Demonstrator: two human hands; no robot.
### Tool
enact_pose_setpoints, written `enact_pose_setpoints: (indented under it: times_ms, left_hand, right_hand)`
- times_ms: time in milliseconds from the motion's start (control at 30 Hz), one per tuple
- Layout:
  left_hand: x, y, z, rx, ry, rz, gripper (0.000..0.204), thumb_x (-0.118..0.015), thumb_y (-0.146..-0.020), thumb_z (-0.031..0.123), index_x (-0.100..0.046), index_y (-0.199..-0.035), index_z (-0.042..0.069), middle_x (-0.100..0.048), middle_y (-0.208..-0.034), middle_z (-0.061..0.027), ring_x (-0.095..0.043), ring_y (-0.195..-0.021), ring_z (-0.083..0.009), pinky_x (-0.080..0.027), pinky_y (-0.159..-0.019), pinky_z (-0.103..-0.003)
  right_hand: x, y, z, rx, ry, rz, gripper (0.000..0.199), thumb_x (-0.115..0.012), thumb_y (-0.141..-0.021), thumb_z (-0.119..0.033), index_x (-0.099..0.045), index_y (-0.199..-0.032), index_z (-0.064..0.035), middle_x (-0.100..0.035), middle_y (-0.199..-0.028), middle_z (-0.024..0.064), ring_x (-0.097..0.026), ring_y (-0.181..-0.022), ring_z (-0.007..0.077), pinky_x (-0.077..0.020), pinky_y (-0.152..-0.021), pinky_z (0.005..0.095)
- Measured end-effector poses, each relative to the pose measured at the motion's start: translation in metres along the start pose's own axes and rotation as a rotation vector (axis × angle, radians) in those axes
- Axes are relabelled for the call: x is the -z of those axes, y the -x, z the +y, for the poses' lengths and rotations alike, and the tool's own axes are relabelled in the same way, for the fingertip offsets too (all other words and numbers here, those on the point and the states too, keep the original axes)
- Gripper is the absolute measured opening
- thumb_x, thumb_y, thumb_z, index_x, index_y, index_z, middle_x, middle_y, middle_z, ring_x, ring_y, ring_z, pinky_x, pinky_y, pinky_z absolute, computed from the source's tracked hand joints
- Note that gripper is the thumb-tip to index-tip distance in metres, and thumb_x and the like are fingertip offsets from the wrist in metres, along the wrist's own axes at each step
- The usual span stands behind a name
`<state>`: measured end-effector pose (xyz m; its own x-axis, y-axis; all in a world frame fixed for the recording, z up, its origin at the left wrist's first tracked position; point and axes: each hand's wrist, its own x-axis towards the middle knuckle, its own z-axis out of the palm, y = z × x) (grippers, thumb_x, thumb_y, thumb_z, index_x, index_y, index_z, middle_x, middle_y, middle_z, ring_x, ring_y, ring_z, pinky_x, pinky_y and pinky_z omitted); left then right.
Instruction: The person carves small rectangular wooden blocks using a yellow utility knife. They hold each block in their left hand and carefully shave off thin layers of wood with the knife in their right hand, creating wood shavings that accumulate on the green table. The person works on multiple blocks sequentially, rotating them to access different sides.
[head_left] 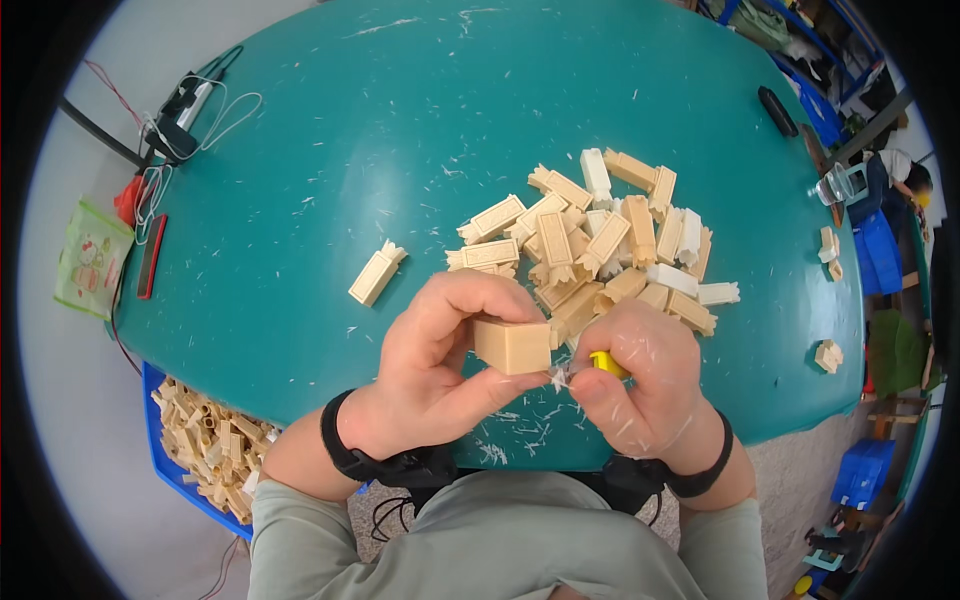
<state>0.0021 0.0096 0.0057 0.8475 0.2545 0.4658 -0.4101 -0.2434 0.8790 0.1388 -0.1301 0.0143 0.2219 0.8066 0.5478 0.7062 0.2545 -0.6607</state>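
Note:
Held between thumb and fingers, a beige box-shaped plastic piece (513,346) sits in my left hand (437,365), its flat end turned toward me. My right hand (640,375) is closed round a small tool with a yellow handle (609,365); its working end is hard to make out beside the piece. White shavings (560,378) cling between my two hands and on my right fingers. Just beyond my hands lies a heap of similar beige and white pieces (606,238) with jagged ends. A single beige piece (377,274) rests apart, to the left of the heap.
White scraps are scattered over the green table (330,130). A blue bin (158,440) full of pieces stands at the lower left. A power strip (185,115) with cables lies at the left edge. Loose pieces (829,356) and a clear bottle (832,186) are at the right. Another person (900,172) is far right.

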Motion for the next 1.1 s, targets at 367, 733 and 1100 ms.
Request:
enact_pose_setpoints:
  times_ms: [367, 733, 1100]
  left_hand:
    - [-0.005, 0.005, -0.006, 0.021, 0.126, 0.073, 0.035, -0.066, -0.076, 0.0, -0.044, -0.102, 0.002, -0.052, -0.096, -0.0096, -0.053, -0.086, -0.0142, -0.044, -0.075, -0.026]
    - [-0.004, 0.005, -0.005, 0.014, 0.062, 0.083, 0.036, -0.069, -0.073, 0.0, -0.045, -0.101, 0.002, -0.052, -0.095, -0.0091, -0.053, -0.085, -0.0143, -0.043, -0.075, -0.026]
    - [-0.001, 0.006, -0.003, 0.11, 0.21, -0.025, 0.036, -0.068, -0.075, -0.001, -0.043, -0.101, 0.002, -0.052, -0.097, -0.0092, -0.053, -0.084, -0.0129, -0.044, -0.072, -0.025]
  right_hand:
    - [-0.001, 0.0, 0.001, 0.052, 0.086, 0.024, 0.026, -0.071, -0.073, -0.026, -0.054, -0.072, -0.0058, -0.049, -0.058, 0.0051, -0.047, -0.049, 0.0219, -0.0348, -0.042, 0.0305]
    - [-0.002, 0.0, 0.002, 0.053, 0.101, 0.01, 0.027, -0.071, -0.073, -0.026, -0.054, -0.071, -0.0058, -0.048, -0.057, 0.0052, -0.047, -0.048, 0.022, -0.0352, -0.042, 0.0309]
    - [0.004, -0.003, 0.011, 0.073, 0.209, 0.017, 0.029, -0.07, -0.073, -0.03, -0.055, -0.071, -0.0064, -0.048, -0.058, 0.0053, -0.046, -0.049, 0.022, -0.034, -0.043, 0.0314]
